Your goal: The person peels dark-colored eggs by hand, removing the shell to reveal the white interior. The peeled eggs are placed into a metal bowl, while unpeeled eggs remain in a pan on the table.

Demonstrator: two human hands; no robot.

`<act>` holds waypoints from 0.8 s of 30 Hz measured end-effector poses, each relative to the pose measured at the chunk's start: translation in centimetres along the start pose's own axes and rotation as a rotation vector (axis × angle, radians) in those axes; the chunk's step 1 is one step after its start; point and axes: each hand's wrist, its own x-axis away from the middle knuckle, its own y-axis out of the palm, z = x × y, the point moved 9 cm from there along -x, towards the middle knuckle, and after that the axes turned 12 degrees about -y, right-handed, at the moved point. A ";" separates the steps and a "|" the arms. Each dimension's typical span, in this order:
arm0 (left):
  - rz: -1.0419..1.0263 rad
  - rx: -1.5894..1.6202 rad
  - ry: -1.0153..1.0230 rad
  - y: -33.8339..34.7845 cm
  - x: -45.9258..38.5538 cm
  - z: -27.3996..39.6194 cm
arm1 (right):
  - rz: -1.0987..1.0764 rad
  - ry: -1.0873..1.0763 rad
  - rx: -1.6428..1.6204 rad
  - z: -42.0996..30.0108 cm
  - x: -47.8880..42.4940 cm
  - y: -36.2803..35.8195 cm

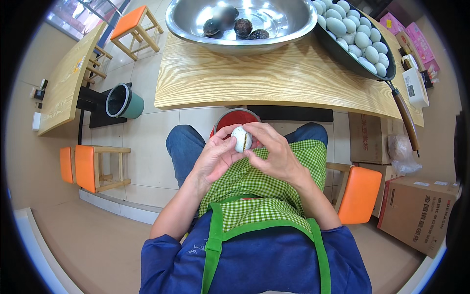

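Observation:
In front of my lap I hold a pale, speckled egg [240,139] with a yellow-brown split running down its shell. The fingers and thumb of my left hand [216,152] grip its left side. At its right side, my right hand [273,150] has fingertips at the top and the thumb near the bottom, close to the split. Partly hidden behind my hands is a red bucket [235,118]. On the table, a steel basin [242,40] contains several dark, rounded eggs [243,27]; part of that area is blurred. A dark frying pan [389,71] is heaped with pale eggs [361,39].
The pan's wooden handle [405,117] juts past the edge of the wooden table [235,84]. Cardboard boxes [418,213] and an orange chair [360,194] stand at my right. To the left are a green bin [134,106], orange stools [86,169] and another table [69,84].

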 end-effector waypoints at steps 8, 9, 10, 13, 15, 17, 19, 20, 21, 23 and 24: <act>0.049 -0.040 0.000 -1.1 0.0 -0.2 | -0.051 -0.075 0.189 -0.6 0.2 0.3; 0.050 -0.035 0.001 -0.9 0.0 -0.2 | -0.050 -0.081 0.190 -0.6 0.2 0.3; 0.051 -0.029 0.003 -0.6 0.1 -0.1 | -0.026 -0.108 0.176 -0.5 0.3 0.1; 0.043 -0.046 0.012 0.1 0.3 0.0 | 0.036 -0.071 0.085 0.7 0.7 -0.3; 0.034 -0.060 0.020 0.2 0.3 0.0 | 0.066 0.108 -0.047 1.8 1.2 -0.1; 0.024 -0.066 0.030 0.1 0.2 0.0 | 0.089 0.167 -0.080 2.1 1.2 -0.2; 0.018 -0.066 0.033 0.3 0.2 0.1 | 0.097 0.212 -0.105 2.4 1.4 -0.3; 0.014 -0.065 0.034 0.5 0.2 0.1 | 0.094 0.226 -0.113 2.6 1.4 -0.2; 0.024 -0.087 0.049 0.5 0.3 0.2 | 0.090 0.241 -0.121 2.8 1.4 -0.2; 0.043 -0.130 0.079 0.6 0.3 0.5 | 0.128 0.205 -0.130 2.5 1.2 -0.3; 0.053 -0.134 0.082 0.7 0.4 0.6 | 0.146 0.187 -0.136 2.4 1.1 -0.4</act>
